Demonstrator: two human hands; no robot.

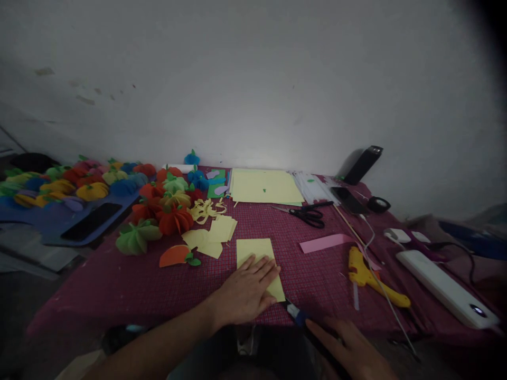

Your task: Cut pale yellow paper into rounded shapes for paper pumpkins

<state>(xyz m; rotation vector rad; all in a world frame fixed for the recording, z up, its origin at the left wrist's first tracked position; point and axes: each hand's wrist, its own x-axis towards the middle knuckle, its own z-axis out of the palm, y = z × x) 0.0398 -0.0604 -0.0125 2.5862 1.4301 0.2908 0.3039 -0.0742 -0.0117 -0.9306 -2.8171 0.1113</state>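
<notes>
At the near edge of the surface (178,295), the right hand (348,343) has its grip curled around a blue cutter (301,319), blade by the corner of a yellow sheet (253,246); the left hand (245,289) lies flat on that sheet, pinching nothing; a slipping blade could nick the thumb, and weak pressure could skew the sheet; beyond lie scissors (311,216), then a paper stack (265,183).

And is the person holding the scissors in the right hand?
No, the scissors lie apart on the cloth, while the right hand holds a cutter.
</notes>
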